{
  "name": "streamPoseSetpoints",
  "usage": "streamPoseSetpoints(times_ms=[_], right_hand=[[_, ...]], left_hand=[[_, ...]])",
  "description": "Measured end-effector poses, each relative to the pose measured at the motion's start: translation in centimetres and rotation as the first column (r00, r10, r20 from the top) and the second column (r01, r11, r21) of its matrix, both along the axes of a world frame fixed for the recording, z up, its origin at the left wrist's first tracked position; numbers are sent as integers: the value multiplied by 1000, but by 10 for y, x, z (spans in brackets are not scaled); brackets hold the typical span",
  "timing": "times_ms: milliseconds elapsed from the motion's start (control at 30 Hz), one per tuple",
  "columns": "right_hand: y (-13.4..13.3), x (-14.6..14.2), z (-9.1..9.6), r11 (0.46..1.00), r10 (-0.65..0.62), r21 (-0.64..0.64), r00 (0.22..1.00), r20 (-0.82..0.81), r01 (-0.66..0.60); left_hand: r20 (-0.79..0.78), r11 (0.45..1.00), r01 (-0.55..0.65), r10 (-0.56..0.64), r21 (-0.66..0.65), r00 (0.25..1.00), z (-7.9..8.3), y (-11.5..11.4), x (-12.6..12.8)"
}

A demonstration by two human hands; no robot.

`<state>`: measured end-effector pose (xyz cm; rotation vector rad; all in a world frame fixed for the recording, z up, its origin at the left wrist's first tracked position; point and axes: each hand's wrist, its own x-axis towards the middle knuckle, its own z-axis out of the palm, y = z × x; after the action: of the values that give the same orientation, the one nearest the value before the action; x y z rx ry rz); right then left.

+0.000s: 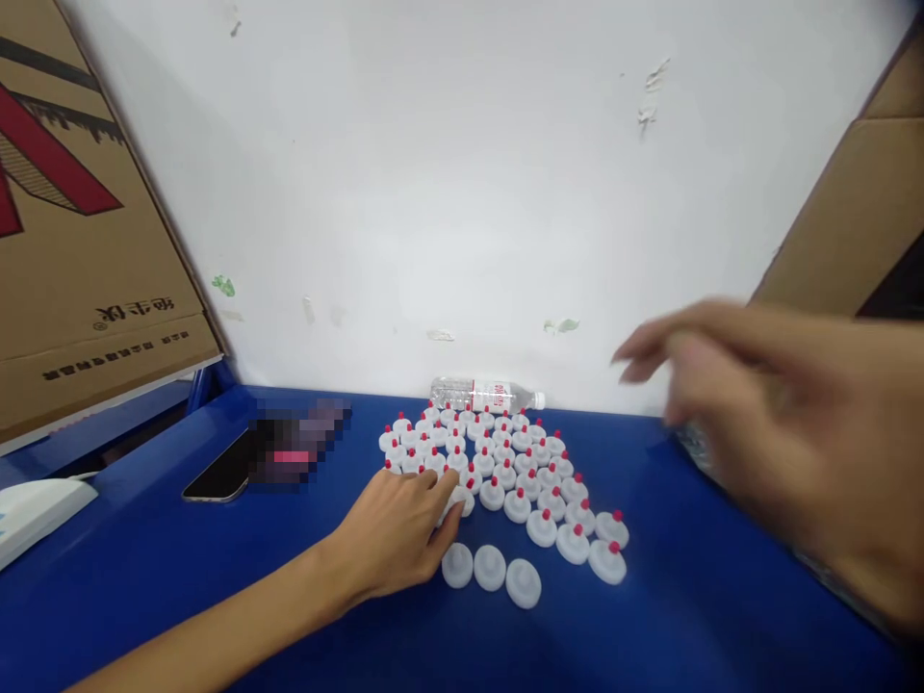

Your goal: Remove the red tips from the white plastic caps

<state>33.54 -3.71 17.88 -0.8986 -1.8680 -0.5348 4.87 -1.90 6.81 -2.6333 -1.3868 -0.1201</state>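
Observation:
On the blue table many round white plastic caps (573,545) with red tips stand close together in rows. My left hand (390,534) is at the front left of this group, its thumb and fingers closed around one white cap (462,500) with a red tip. The fingers hide part of that cap and some of its neighbours. Just in front lie three white caps (489,568) showing no red tips. My right hand (757,414) is raised at the right, away from the caps and smeared by motion; whether it holds anything is unclear.
A clear plastic bottle (487,395) lies on its side behind the caps, by the white wall (469,192). A phone (220,472) rests on the table (289,587) at left, beside a blurred-out patch. Cardboard boxes (93,241) stand at both sides.

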Motion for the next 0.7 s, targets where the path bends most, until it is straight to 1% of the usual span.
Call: streamPoseSetpoints(times_ms=[67, 133, 200, 267, 333, 433, 500, 600, 700], right_hand=[[-1, -13, -16, 998, 63, -21, 997, 45, -62], [-2, -25, -43, 987, 160, -26, 986, 55, -159], [-2, -35, -71, 961, 276, -24, 957, 93, -275], [-1, -42, -93, 951, 310, -62, 932, 188, -304], [-1, -45, -106, 944, 327, -129, 917, 228, -304], [0, -47, -112, 928, 351, -207, 913, 208, -310], [-2, -48, -111, 920, 362, -226, 915, 179, -319], [-6, -50, -109, 919, 362, -227, 918, 160, -323], [-12, -56, -112, 933, 328, -218, 927, 181, -287]], left_hand=[[22, 1000, -19, 20, -7, 1000, -2, 2, -3], [38, 1000, -20, 21, -18, 999, -5, 4, -5], [50, 999, 1, 1, -40, 999, -8, 5, -7], [61, 998, 27, -23, -61, 998, -9, 4, -8], [70, 996, 40, -34, -76, 997, -8, 2, -10], [116, 996, 47, -38, -77, 993, -6, 0, -15], [208, 995, 82, -67, -61, 976, -5, -2, -19], [371, 985, 173, -157, -10, 915, -7, -4, -24], [442, 970, 236, -238, 60, 865, -11, -10, -23]])
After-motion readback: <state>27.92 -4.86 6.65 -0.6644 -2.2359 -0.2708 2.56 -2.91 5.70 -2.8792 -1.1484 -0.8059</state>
